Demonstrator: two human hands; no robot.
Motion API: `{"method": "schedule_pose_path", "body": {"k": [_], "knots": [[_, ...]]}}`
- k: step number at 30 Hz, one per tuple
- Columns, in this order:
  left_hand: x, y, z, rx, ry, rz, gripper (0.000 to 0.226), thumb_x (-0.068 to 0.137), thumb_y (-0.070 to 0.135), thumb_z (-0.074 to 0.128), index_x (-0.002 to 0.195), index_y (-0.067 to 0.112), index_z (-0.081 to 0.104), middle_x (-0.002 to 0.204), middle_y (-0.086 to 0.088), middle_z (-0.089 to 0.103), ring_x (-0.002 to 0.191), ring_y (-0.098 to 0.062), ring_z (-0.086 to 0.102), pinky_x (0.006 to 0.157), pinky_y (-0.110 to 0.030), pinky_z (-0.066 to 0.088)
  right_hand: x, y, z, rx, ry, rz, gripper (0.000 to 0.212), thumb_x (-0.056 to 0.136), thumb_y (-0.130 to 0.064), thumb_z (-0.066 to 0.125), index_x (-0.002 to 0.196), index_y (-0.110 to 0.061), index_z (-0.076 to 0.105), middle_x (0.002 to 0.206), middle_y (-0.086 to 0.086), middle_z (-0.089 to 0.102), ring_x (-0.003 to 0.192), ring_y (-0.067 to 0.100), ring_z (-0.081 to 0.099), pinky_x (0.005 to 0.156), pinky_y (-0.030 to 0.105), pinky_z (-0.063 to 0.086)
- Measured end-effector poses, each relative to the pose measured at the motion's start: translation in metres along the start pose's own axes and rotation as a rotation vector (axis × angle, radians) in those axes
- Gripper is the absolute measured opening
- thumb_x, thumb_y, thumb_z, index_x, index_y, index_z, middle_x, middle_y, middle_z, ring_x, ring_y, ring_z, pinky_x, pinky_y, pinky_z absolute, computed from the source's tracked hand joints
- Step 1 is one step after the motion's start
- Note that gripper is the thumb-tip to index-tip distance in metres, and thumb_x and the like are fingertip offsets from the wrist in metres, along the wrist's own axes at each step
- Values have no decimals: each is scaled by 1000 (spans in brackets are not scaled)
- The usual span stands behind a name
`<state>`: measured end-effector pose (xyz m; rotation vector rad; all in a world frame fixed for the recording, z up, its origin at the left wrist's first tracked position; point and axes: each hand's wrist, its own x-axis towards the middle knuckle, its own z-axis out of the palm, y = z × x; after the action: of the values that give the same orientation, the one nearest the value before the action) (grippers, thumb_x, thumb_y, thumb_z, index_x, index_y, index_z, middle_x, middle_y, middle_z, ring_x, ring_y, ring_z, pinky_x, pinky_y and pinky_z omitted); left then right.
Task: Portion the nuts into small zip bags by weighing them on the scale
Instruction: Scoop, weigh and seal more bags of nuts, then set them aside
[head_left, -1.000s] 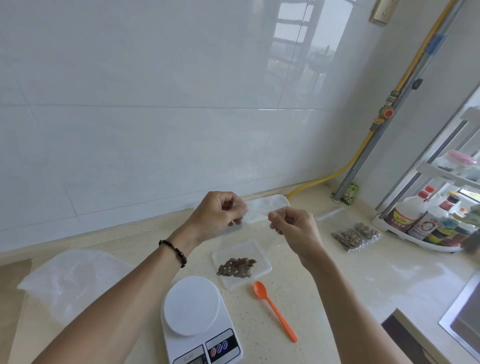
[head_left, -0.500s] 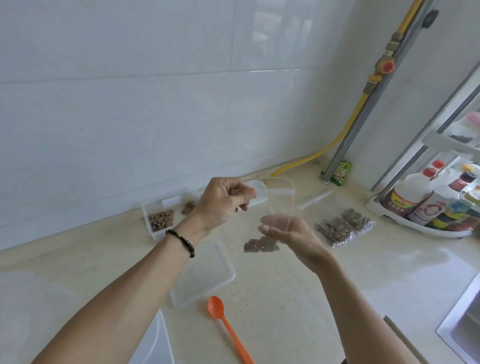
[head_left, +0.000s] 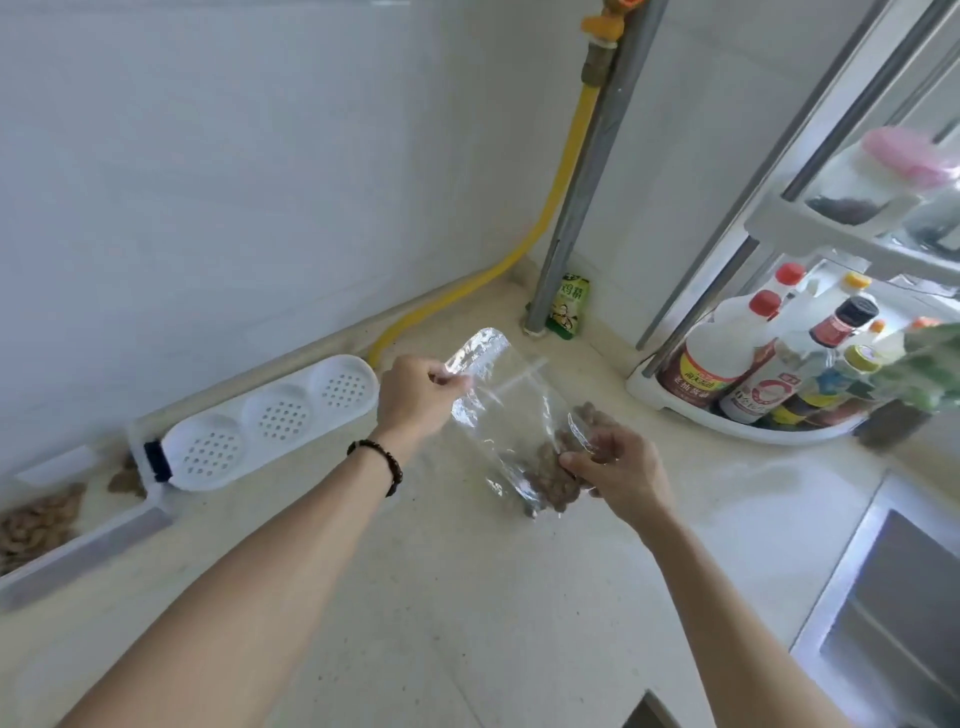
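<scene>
Counter (head_left: 467, 597): pale stone, filling the view from 6 up to 12 o'clock; no scale in sight right now.
Rack (head_left: 727, 410): white corner shelf at 3 o'clock, sauce bottles (head_left: 769, 374) crowded on its bottom tier.
Lid (head_left: 270, 421): white, three perforated circles, lying at 9 o'clock on the rim of a clear box.
Box (head_left: 88, 545): far out at 8 o'clock, loose nuts visible inside.
Bag (head_left: 498, 415): clear zip bag, centre frame, held above the counter, mouth end up toward 11, bottom sagging toward 4 o'clock.
Nuts (head_left: 550, 475): brown cluster bunched in the bag's low corner, close against the right hand.
Left hand (head_left: 415, 395): fingers curled, pinching the bag's top edge at 11 o'clock.
Right hand (head_left: 618, 473): fingers curled around the bag's lower end at 4 o'clock, cupping the nuts through the film.
Second bag: more brown pieces at 3 o'clock behind the right hand; too blurred to say whether they are bagged.
Seal: can't tell if the zip strip is closed.
Risk one: the bag lies tilted, so if the zip is open and the right hand lifts, I'd expect nuts to slide toward the mouth and spill.
Risk two: thin, slick film; a one-corner pinch could slip and drop the portion.
Risk three: squeezing the nuts hard could split the film or crush pieces.
</scene>
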<state>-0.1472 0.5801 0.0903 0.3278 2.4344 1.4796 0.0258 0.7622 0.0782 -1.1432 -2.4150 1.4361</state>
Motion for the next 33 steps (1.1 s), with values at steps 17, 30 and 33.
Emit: {"method": "schedule_pose_path", "body": {"k": [17,30,33], "knots": [[38,-31,66,210,-63,-35,64,73,42,79,54,20,22,54,3,24,55,-19,24,55,-30,18,33,40,7,-467,196,-72,58,71,-49,81,114,-14,65,109,5,58,102,25,50,83,37,45],[-31,-93,-46,517,-17,-65,55,91,51,54,134,16,51,130,-4,51,123,-21,43,93,-34,43,16,-41,112,-372,-94,-320,50,86,-51,67,117,-12,63,115,7,63,113,25,53,88,38,48],[-50,-117,-75,672,-35,-106,71,84,47,66,142,15,41,141,-6,45,130,-25,39,101,-37,40,10,-48,151,-399,-210,-348,52,87,-51,66,120,-13,61,116,5,62,113,24,55,87,39,50]]}}
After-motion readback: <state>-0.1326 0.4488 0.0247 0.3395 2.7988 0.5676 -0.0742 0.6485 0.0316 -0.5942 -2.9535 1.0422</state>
